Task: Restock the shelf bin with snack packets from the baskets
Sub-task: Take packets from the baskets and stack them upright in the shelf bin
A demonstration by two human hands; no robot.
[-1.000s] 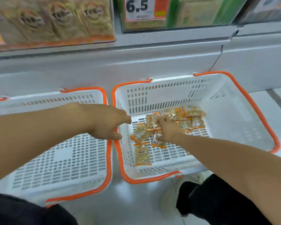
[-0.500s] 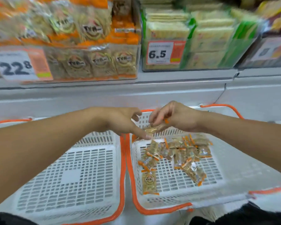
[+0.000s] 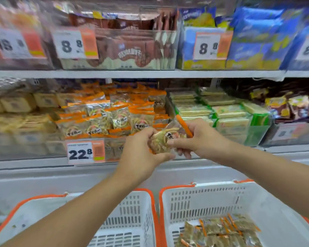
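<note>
Snack packets (image 3: 112, 118) with orange edges fill the clear shelf bin (image 3: 114, 148) on the middle shelf, heaped well above its front wall, where a price card (image 3: 86, 152) reads 22.8. To the right of that bin stand stacked green-wrapped packs (image 3: 227, 113); to the left, pale yellowish packs (image 3: 20, 104). On the shelf above sit brown packets (image 3: 130, 49) and blue-and-yellow bags (image 3: 257, 38), each behind an 8.8 card.

Below, in front of the shelving, two white baskets with orange rims stand side by side. The right basket (image 3: 221, 198) holds a loose layer of the same orange-edged packets (image 3: 219, 230); the left basket (image 3: 134, 211) is mostly covered by the left forearm, and nothing shows in the part I can see.

Both arms reach up over the baskets and meet just before the bin's front. Between them is a held packet (image 3: 165, 139), or a small bunch, hard to count. The left hand (image 3: 141, 150) curls its fingers round the lower left end. The right hand (image 3: 200, 138) pinches the upper right end, thumb on the face, an orange seam sticking up past the knuckles. The packet is not yet in the bin.
</note>
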